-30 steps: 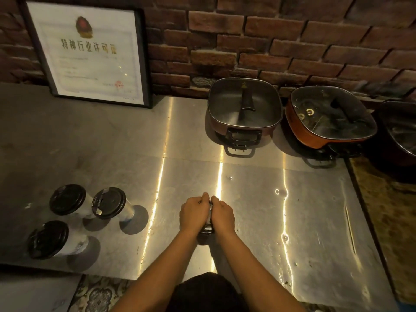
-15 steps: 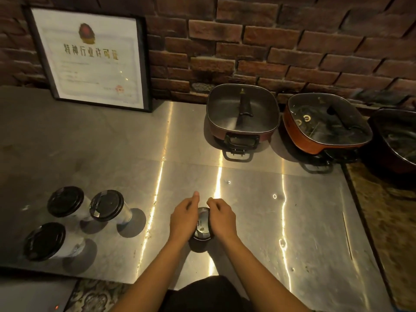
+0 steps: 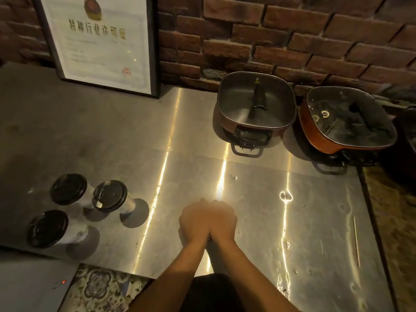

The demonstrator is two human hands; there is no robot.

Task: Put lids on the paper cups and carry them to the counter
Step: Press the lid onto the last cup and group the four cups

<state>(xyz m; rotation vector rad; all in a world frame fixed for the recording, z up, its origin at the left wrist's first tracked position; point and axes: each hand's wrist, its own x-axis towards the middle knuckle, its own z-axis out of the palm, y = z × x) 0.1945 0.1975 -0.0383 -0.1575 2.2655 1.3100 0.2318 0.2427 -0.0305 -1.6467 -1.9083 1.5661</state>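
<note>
Pressing together at lower centre of the frame, the left hand (image 3: 195, 221) and right hand (image 3: 222, 219) are seen side by side, edges touching, palms down, over a spot on the steel counter (image 3: 315, 221). Whatever sits under them is fully covered; only a thin dark sliver shows at the wrists, so what is held cannot be told, and whether the fingers are curled tight or loose cannot be told either. Both forearms are extended up from the bottom edge.

Three lidded paper cups are stood at lower left of the frame, well apart from the hands: the far-left cup (image 3: 68, 189), the middle cup (image 3: 110, 195) just beside it, and the near cup (image 3: 47, 228) closest to the counter's front edge. Black lids are seated on all three.

At upper right, a square pot (image 3: 256, 104) with a lid and dark handle is placed against the brick wall (image 3: 292, 41), and an orange pot (image 3: 346, 122) with a glass lid is tilted just beside it. A framed certificate (image 3: 99, 41) is leaned on the wall at upper left. A thin stick (image 3: 356, 240) is lying at right on the counter.
</note>
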